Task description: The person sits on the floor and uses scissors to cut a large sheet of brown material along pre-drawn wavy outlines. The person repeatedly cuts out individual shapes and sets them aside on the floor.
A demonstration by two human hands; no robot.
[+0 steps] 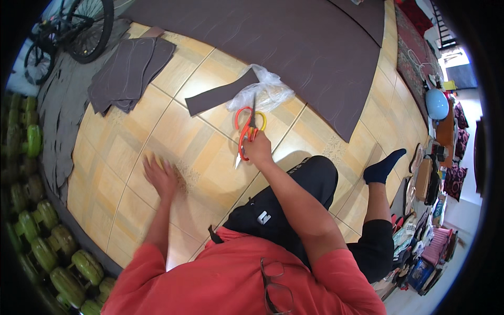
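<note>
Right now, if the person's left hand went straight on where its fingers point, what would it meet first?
Probably the stack of dark grey-brown sheet pieces, across beige floor tiles; the left hand might pass above, its height being unclear.

Bright opening [458, 56] upper right, glare on floor tiles [223, 64], blurred left hand [160, 177], bent edges

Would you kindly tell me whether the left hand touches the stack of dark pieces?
Apart: in the head view, floor tiles show between the left hand and the stack.
</note>
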